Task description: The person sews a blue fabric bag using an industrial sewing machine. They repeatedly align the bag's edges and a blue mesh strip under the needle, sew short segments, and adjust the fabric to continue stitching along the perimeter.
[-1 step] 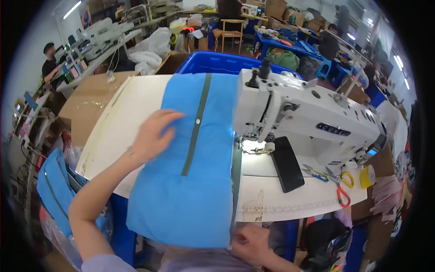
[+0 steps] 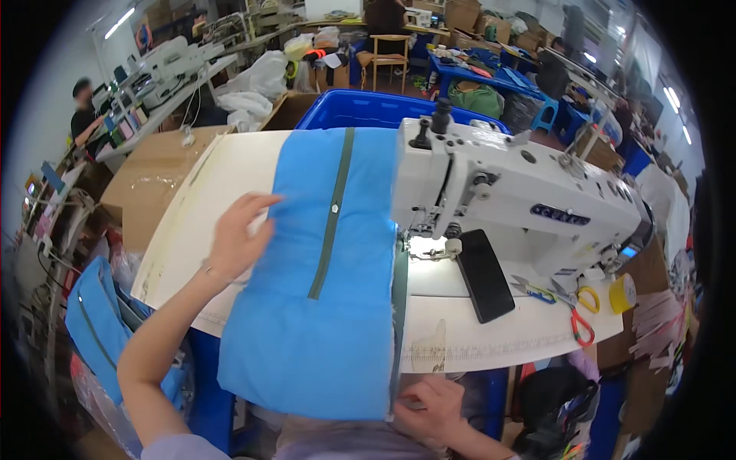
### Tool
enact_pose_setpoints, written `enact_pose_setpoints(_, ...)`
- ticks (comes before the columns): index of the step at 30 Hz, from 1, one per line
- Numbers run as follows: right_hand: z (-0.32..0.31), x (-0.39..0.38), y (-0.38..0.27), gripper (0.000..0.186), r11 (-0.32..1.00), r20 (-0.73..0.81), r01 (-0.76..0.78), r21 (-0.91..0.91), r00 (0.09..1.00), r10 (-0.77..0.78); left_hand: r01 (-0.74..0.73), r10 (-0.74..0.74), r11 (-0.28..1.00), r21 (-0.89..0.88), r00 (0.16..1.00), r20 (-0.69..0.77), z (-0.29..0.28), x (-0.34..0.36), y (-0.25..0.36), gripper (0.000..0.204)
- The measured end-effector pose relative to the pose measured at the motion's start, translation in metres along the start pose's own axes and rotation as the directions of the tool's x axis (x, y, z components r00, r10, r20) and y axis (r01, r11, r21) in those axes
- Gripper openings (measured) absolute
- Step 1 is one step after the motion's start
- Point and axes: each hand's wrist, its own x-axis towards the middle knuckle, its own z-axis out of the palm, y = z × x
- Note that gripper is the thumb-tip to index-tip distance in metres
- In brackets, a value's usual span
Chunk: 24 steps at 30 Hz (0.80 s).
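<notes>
A light blue padded fabric piece [image 2: 307, 345] with a dark green zipper [image 2: 331, 230] lies on the white sewing table [image 2: 184, 245]. Its right edge, bordered by a dark green strip [image 2: 400, 307], runs at the needle area of a white sewing machine [image 2: 506, 184]. My left hand [image 2: 239, 241] is open, slightly blurred, over the fabric's left edge, fingertips beside the blue cloth. Below the table's front edge, my right hand [image 2: 429, 406] has curled fingers at the lower end of the green strip, pinched on it, though the fingertips are partly hidden.
A black phone [image 2: 484, 276], scissors [image 2: 579, 322] and yellow tape [image 2: 622, 293] lie on the right. Behind stands a blue crate [image 2: 360, 111]. More blue pieces [image 2: 92, 322] hang at left, beside cardboard [image 2: 146, 184]. A seated person [image 2: 86, 115] is at far left.
My left hand has moved left, away from the zipper toward the fabric's left edge. My right hand stays at the strip's lower end.
</notes>
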Motion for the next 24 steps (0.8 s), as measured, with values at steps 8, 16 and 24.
enact_pose_setpoints(8,0.016,0.021,-0.016,0.011,0.949,0.032,0.315,0.008,0.948,-0.315,0.587,-0.517,0.809,-0.006,0.717,0.468,-0.044,-0.076,0.000,0.044)
enact_pose_setpoints(16,0.038,-0.004,-0.029,0.042,0.942,0.037,0.167,0.291,0.982,-0.185,0.604,-0.521,0.365,-0.709,0.763,0.382,-0.102,-0.088,0.066,0.045)
enact_pose_setpoints(24,0.061,-0.005,-0.021,0.018,0.880,-0.090,0.475,0.028,0.877,-0.471,0.706,-0.701,0.664,-0.246,0.702,0.123,-0.124,-0.145,-0.004,0.033)
